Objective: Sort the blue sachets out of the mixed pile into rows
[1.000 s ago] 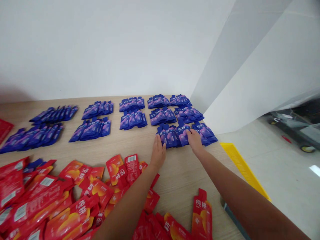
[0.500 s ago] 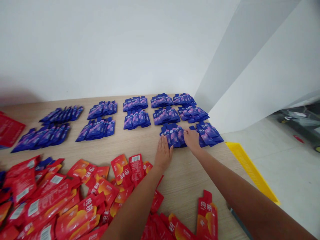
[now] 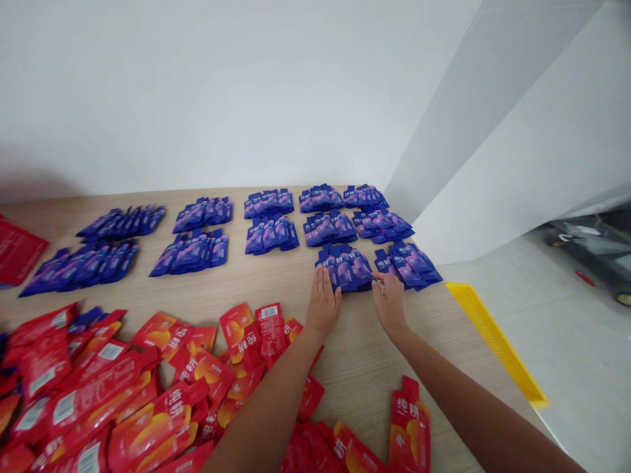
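Note:
My left hand point(image 3: 324, 303) lies with its fingers stretched out and together on the left edge of a fanned group of blue pouches point(image 3: 346, 268). At that group's right edge is my right hand point(image 3: 389, 302), its fingers curled and its thumb and forefinger pinched at the corner of the last pouch. Just beyond the right hand lies another fanned group of blue pouches point(image 3: 411, 266). The pouches overlap one another, caps pointing away from me, with white lettering and purple round shapes.
More blue pouch groups point(image 3: 192, 253) stand in rows toward the wall point(image 3: 236, 98). A loose heap of red pouches point(image 3: 142, 394) covers the table's near left, and a single red pouch point(image 3: 409, 427) lies near my right forearm. A yellow crate point(image 3: 497, 341) is beyond the table's right edge.
My right hand has drawn back toward me and slightly right, from the group's upper right side to its lower right corner. My left hand has stayed in place.

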